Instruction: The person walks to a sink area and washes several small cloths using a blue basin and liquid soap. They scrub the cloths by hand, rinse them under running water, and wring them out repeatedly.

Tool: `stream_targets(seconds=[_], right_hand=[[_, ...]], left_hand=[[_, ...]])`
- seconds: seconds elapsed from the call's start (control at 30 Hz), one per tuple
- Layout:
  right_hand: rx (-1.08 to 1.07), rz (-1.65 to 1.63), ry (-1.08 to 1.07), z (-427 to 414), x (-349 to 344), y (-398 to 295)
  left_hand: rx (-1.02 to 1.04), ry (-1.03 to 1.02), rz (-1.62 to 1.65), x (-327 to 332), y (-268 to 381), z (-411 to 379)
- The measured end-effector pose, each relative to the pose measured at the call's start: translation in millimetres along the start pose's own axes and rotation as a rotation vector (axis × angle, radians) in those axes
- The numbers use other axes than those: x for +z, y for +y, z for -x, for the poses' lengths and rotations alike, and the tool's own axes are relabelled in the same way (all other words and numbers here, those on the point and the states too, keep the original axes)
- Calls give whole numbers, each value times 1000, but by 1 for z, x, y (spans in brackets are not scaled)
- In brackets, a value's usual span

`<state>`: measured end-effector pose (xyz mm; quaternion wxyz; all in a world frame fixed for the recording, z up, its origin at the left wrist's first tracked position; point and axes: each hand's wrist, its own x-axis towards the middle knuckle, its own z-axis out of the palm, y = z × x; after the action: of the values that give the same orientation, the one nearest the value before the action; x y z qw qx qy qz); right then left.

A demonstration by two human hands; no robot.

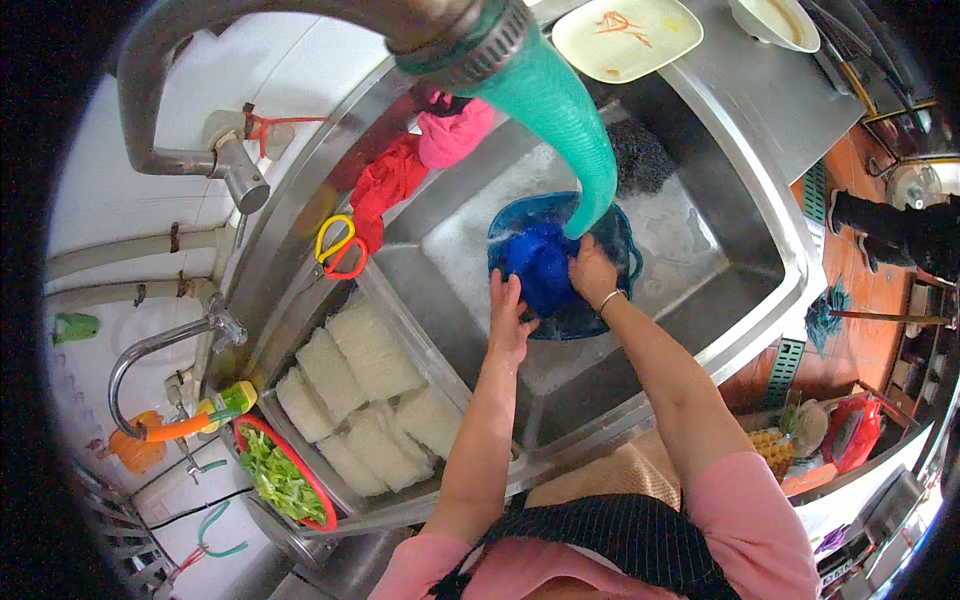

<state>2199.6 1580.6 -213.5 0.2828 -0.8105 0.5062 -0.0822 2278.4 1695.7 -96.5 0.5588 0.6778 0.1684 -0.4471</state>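
In the large steel sink (675,300) stands a dark blue plastic basin (622,232) with a handle on its right side. A wet, bright blue cloth (544,270) is bunched inside it. Directly above hangs the mouth of a green ribbed hose (577,135), and water splashes at the basin's left side. My right hand (595,274) grips the cloth's right side, its fingertips partly hidden near the hose end. At the cloth's lower left, my left hand (514,315) has its fingers spread against the cloth and basin.
White noodle-like blocks (367,360) fill the left compartment. Red cloth (390,180), pink cloth (457,131) and scissors (341,247) lie on the ledge. A red basket (326,517) holds cut greens. Dark scouring mesh (637,157) lies in the sink; a plate (630,37) rests behind. A person's legs (892,232) show right.
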Motion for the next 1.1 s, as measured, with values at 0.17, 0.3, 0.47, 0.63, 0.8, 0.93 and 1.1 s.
stream_targets(seconds=[0.17, 0.3, 0.47, 0.63, 0.8, 0.93, 1.1], right_hand=[[-316, -489, -447, 43, -73, -117], [-363, -352, -405, 50, -79, -126], [-143, -64, -92, -3, -18, -26], [-88, -15, -328, 1, -14, 0], [-690, -513, -528, 41, -128, -93], [-747, -683, -498, 52, -163, -107], [-43, -1177, -279, 28, -126, -53]], left_hand=[[-83, -531, 579, -38, -43, -73], [-52, -363, 460, -19, -40, -77], [111, -308, 290, -16, -10, -20], [-34, -115, 22, -8, -4, 10], [-239, -377, 334, -24, 4, -8], [-108, -487, 348, -19, 16, 18], [-224, -506, 502, -11, 14, 37]])
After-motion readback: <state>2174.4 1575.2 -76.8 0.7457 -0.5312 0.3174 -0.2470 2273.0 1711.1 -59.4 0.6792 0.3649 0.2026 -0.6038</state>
